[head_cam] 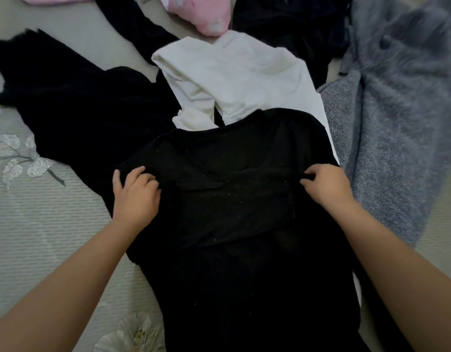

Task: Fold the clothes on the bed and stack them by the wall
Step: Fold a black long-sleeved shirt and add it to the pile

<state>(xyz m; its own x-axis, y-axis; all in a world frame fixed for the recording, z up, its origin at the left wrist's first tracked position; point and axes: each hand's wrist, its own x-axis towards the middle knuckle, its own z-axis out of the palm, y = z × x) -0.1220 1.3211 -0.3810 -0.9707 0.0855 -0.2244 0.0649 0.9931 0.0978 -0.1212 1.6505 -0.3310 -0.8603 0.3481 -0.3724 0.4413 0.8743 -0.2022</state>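
Black top (pixel 232 199) lies spread on the bed (pixel 54 224) right in front of the person, its upper edge overlapping a crumpled white garment (pixel 234 80). Left hand (pixel 135 194) pinches the fabric at the left shoulder area, fingers curled into the cloth; right hand (pixel 325 186) pinches a small fold at the right side. Step looks like squaring the top before the first fold. To do it well: pull both pinches outward evenly so the chest lies flat, then fold the sides in. Fabric is very dark, so seams and sleeves are hard to make out, possibly a sleeve tucked across the chest. Unfolded around it: grey fuzzy cardigan (pixel 397 110), black garment (pixel 74 102), pink item (pixel 204 16).
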